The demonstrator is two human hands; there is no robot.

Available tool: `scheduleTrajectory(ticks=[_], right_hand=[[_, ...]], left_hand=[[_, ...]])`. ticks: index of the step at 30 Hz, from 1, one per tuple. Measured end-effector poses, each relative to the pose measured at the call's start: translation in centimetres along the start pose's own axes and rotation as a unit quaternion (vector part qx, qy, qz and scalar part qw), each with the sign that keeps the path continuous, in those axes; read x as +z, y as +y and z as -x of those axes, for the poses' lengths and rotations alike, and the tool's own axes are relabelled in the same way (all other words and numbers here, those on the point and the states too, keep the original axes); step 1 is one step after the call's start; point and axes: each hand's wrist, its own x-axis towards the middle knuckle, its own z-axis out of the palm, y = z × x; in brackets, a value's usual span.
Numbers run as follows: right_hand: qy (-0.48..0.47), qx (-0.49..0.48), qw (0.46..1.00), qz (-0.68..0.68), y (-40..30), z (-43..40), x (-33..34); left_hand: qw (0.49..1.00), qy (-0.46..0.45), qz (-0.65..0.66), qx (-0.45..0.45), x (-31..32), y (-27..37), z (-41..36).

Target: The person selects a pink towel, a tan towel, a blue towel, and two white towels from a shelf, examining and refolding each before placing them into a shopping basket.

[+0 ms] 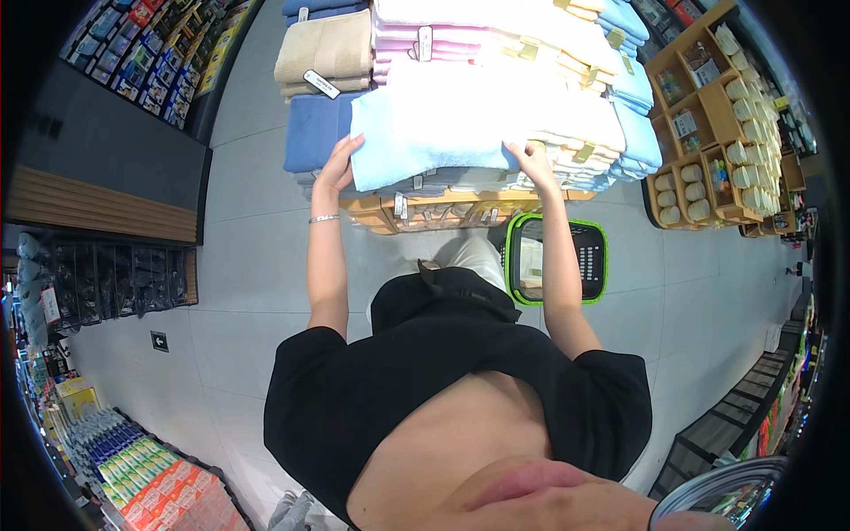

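Observation:
A light blue towel (405, 143) is stretched between my two hands over a display of folded towels, its upper part washed out by glare. My left hand (339, 164) grips its left edge, beside a stack of dark blue towels (317, 133). At the towel's right edge, my right hand (531, 162) pinches the cloth between thumb and fingers. Just right of that hand lie piled white towels (578, 143) with greenish bands. Beige towels (323, 50) with a tag and pink towels (431, 43) sit farther back.
A green-rimmed black shopping basket (589, 265) stands on the floor below my right forearm. Wooden shelving (704, 119) with white cups is at the right. Dark shelving (126, 152) stands left, and stacked packaged goods (159, 478) sit at lower left.

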Motion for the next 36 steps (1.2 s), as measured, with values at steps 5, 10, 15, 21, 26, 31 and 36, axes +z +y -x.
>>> scheduleTrajectory(ticks=[5,10,15,21,26,31,36], right_hand=[[0.034,-0.078,0.989,-0.12,-1.2,1.3,-0.9],[-0.007,-0.058,0.974,-0.22,-6.4,4.4,-3.0],[-0.016,-0.18,0.98,0.085,-12.3,9.0,-2.7],[-0.059,-0.38,0.905,0.181,-13.9,14.7,5.1],[-0.024,-0.424,0.888,0.175,-11.7,15.6,5.1],[0.029,-0.394,0.911,0.117,-10.9,15.3,1.0],[0.013,-0.45,0.879,0.159,-9.7,15.3,-1.4]], left_hand=[[0.987,0.011,-0.144,0.067,3.0,2.3,2.9],[0.984,0.02,-0.143,0.107,6.8,3.8,6.8],[0.987,0.029,-0.148,0.055,9.7,0.7,9.5],[0.982,0.096,-0.081,0.14,18.2,-2.5,11.2],[0.974,0.112,-0.079,0.181,20.6,-5.0,10.5],[0.967,0.115,-0.148,0.169,24.3,-5.5,9.9],[0.959,0.105,-0.194,0.177,27.2,-7.0,8.4]])
